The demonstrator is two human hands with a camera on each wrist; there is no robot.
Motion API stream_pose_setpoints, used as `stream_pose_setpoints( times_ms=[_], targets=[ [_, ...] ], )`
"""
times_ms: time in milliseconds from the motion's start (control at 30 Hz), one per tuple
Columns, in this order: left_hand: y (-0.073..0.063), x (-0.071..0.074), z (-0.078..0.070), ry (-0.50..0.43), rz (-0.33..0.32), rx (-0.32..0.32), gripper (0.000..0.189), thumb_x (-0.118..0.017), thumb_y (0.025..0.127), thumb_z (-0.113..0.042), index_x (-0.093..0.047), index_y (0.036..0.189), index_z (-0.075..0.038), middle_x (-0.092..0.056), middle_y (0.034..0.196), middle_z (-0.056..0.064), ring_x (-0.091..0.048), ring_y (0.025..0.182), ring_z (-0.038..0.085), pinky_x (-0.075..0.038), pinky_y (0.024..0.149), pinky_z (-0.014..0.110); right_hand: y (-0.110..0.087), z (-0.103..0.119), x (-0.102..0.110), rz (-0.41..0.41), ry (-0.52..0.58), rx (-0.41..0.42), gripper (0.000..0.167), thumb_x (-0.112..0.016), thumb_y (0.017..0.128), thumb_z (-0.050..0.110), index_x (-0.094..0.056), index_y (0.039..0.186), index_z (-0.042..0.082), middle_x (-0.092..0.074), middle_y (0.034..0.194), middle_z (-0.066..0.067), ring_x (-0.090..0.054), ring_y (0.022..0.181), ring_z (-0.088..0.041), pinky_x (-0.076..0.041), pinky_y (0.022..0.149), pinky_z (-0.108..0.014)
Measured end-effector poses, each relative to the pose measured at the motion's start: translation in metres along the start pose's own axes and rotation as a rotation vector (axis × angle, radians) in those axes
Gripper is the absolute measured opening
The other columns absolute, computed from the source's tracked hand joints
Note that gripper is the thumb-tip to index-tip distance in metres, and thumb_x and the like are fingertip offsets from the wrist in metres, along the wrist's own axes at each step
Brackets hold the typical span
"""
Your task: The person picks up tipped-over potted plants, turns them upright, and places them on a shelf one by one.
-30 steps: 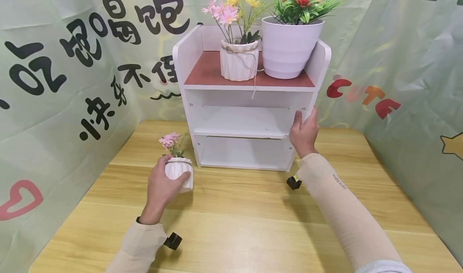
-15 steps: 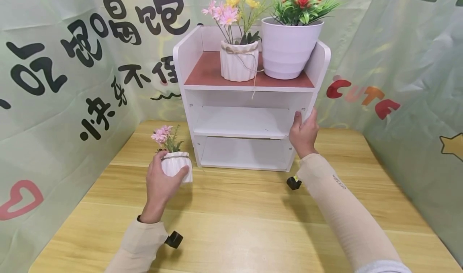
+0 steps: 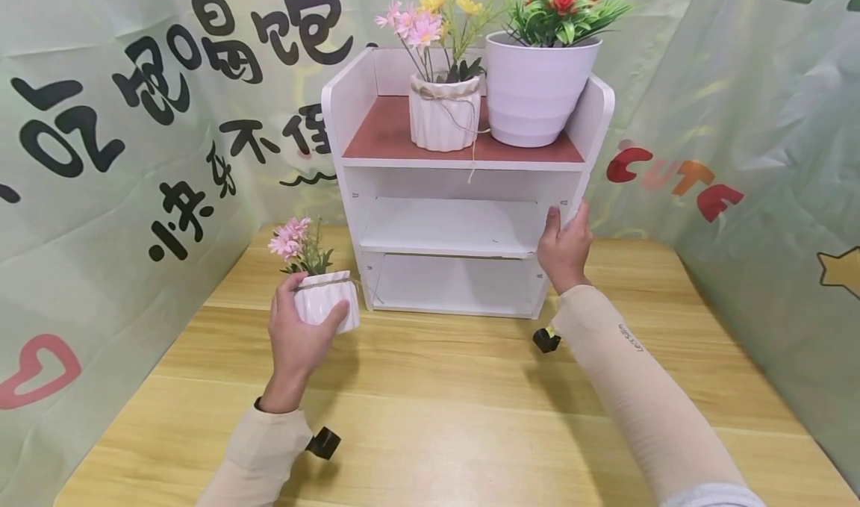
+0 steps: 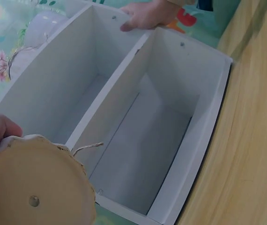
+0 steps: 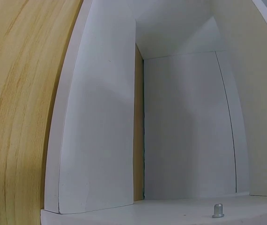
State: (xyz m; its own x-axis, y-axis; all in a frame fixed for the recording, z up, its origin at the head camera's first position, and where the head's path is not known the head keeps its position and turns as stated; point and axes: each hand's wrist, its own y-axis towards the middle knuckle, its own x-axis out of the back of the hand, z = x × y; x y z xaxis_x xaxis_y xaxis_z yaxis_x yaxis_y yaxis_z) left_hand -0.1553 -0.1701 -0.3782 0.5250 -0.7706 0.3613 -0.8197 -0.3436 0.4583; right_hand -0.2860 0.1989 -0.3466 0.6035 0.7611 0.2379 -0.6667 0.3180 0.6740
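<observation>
In the head view, my left hand (image 3: 295,343) grips a small white ribbed flowerpot (image 3: 324,302) with pink flowers (image 3: 290,238), thumb in front. The pot is off the table and slightly tilted, just left of a white shelf unit (image 3: 457,219). Its round underside with a small hole faces the left wrist view, and a loose twine end (image 4: 89,147) sticks out beside it. My right hand (image 3: 566,247) holds the shelf unit's right side panel, thumb on the front edge and the other fingers mostly hidden. The right wrist view looks into the bottom compartment (image 5: 189,126).
On the red top board (image 3: 376,130) stand a white twine-tied pot (image 3: 445,115) with pink and yellow flowers and a larger pale pot (image 3: 540,92) with red flowers. A wooden table (image 3: 443,402) carries the unit. Printed cloth (image 3: 134,268) hangs behind and at the sides.
My left hand has raised the small flowerpot and shifted it a little left, and the pot now tilts more. The right hand and the shelf unit have stayed in place.
</observation>
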Motion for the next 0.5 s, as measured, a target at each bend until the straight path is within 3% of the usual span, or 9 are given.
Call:
stream_pose_setpoints(
  times_ms=[500],
  targets=[
    [0.0069,0.0007,-0.0082,-0.046,-0.096,-0.133,0.073,-0.081,0.071,-0.023,-0.045,0.131,-0.006,-0.049,0.114,0.023,-0.045,0.088,0.025,-0.042,0.062,0.041,0.0006,-0.0012,-0.0007,-0.009,0.007,0.015,0.045,-0.046,0.102,0.025,-0.038,0.135,-0.005,-0.056,0.120,-0.026,-0.057,0.113,-0.039,-0.047,0.093,-0.053]
  ],
)
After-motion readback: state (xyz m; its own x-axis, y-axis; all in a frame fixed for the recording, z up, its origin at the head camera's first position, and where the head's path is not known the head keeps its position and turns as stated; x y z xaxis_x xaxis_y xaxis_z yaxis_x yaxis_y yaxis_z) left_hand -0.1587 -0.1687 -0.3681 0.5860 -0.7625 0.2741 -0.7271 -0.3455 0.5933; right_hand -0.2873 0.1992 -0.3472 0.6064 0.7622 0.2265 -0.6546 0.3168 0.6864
